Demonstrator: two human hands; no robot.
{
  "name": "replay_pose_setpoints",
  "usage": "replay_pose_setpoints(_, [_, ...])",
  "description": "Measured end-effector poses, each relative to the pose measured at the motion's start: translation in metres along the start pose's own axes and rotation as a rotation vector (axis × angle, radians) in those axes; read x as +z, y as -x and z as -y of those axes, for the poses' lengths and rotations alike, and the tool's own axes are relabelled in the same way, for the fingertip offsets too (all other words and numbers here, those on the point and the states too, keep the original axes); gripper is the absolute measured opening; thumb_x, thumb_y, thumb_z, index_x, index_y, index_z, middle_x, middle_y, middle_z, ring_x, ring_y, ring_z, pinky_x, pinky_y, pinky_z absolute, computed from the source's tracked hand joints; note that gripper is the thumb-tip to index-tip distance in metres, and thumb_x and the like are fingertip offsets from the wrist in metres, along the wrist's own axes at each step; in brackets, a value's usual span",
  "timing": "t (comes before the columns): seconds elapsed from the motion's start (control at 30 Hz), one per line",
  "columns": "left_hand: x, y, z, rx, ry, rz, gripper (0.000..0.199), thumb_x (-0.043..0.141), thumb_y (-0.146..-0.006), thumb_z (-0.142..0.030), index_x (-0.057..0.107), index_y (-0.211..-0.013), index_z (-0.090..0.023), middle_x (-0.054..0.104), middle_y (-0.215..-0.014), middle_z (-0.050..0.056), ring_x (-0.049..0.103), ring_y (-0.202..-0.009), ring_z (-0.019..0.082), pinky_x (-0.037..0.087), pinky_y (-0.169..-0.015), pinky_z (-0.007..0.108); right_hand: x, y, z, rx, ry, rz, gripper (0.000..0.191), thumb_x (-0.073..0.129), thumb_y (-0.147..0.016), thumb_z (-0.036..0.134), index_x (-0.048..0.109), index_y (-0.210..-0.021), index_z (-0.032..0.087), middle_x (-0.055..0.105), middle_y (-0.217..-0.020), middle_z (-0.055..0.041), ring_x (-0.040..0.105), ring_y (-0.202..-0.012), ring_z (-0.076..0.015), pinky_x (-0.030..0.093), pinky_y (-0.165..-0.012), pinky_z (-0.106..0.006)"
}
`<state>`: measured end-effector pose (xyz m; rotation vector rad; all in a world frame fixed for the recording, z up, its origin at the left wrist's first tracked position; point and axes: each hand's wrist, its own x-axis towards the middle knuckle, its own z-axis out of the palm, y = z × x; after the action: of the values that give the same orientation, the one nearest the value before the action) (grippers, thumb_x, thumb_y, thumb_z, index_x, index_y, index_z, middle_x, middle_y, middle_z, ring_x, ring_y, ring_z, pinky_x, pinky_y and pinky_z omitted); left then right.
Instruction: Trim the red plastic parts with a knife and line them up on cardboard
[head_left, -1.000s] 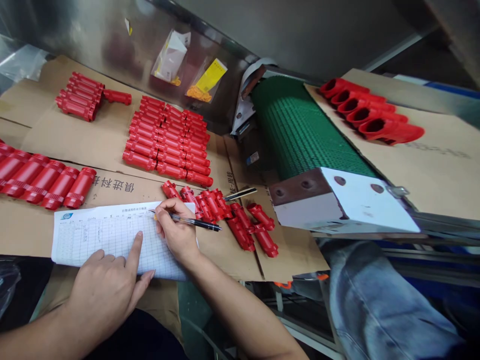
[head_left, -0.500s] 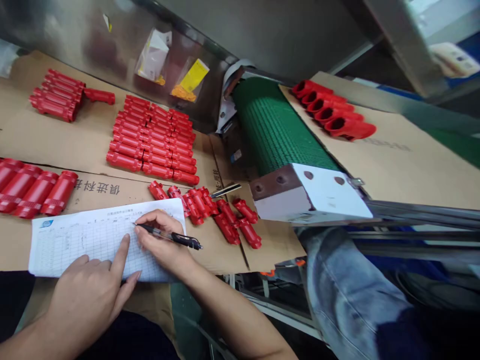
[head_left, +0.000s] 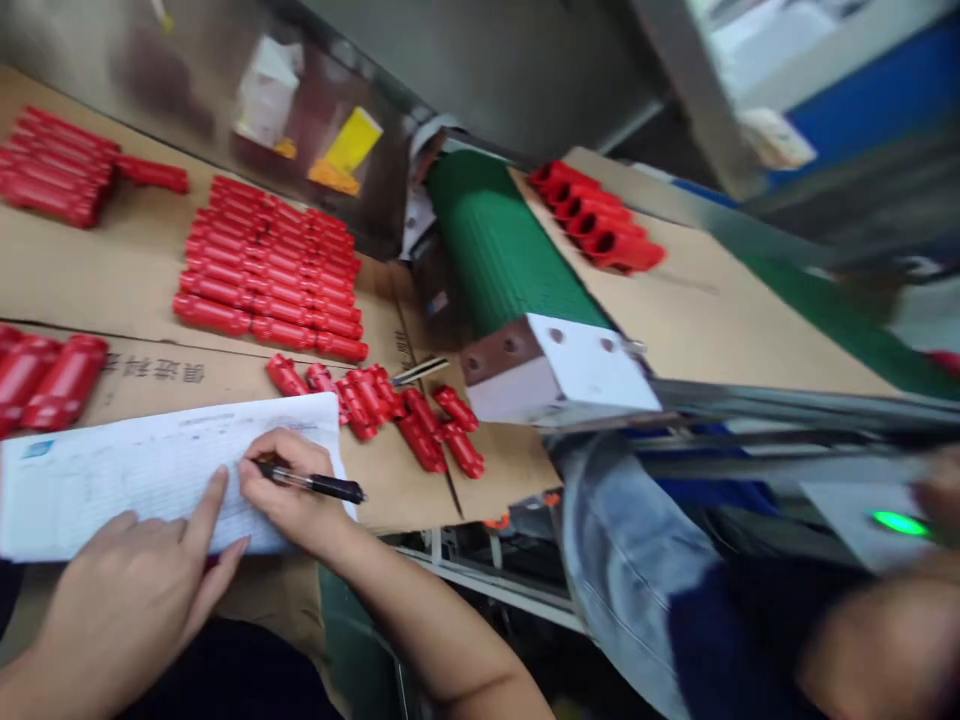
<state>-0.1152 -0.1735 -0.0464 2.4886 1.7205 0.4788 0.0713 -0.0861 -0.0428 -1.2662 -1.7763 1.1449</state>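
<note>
My right hand (head_left: 289,495) is shut on a black ballpoint pen (head_left: 311,485), its tip on a sheet of ruled paper (head_left: 142,490). My left hand (head_left: 127,590) lies open at the sheet's lower edge, fingers spread and pressing it down. Just past the paper, a loose heap of moulded red plastic tubes (head_left: 375,410) sits on brown cardboard (head_left: 135,310). Neither hand touches them. Further back, more red tubes stand in tight rows (head_left: 270,270).
A green conveyor belt (head_left: 495,240) ends in a white metal bracket (head_left: 562,365). Red moulded pieces (head_left: 592,215) lie on cardboard beyond it. A co-worker's denim sleeve (head_left: 630,570) and blurred hand (head_left: 885,640) fill the lower right, near a glowing green light (head_left: 900,523).
The whole scene has slid left in view and tilted as my head turned right. A co-worker's hand and a green light have come into view at right. My hands stay on the paper.
</note>
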Motion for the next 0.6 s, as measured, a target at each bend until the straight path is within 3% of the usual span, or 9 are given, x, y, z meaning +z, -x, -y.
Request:
replay_pose_setpoints(0.13, [-0.011, -0.019, -0.012, 0.121, -0.245, -0.024, 0.05, 0.047, -0.105, -0.032, 0.08, -0.126, -0.001, 0.062, -0.047, 0.005, 0.063, -0.041, 0.024, 0.049, -0.054, 0.037, -0.001, -0.001, -0.001, -0.036, 0.068, 0.0, 0.01, 0.066, -0.09, 0.026, 0.068, -0.08, 0.024, 0.07, -0.076, 0.0001, 0.063, -0.071, -0.0168, 0.053, -0.073, -0.029])
replay_pose_setpoints(0.37, [-0.011, -0.016, -0.015, 0.056, -0.177, 0.057, 0.043, 0.06, -0.099, -0.031, 0.082, -0.123, -0.004, 0.069, -0.054, 0.007, 0.068, -0.047, 0.025, 0.053, -0.056, 0.039, 0.006, -0.001, 0.003, -0.048, 0.11, 0.001, 0.012, 0.065, -0.092, 0.025, 0.068, -0.081, 0.024, 0.07, -0.075, 0.0005, 0.064, -0.067, -0.0158, 0.052, -0.067, -0.027])
replay_pose_setpoints(0.6, [-0.011, -0.016, -0.017, 0.045, -0.174, 0.068, 0.045, 0.063, -0.097, -0.034, 0.081, -0.123, -0.003, 0.066, -0.052, 0.006, 0.067, -0.047, 0.025, 0.05, -0.057, 0.039, 0.005, -0.001, 0.0, -0.068, 0.14, -0.021, 0.013, 0.066, -0.093, 0.026, 0.07, -0.081, 0.023, 0.07, -0.073, 0.0008, 0.065, -0.066, -0.0154, 0.052, -0.066, -0.026])
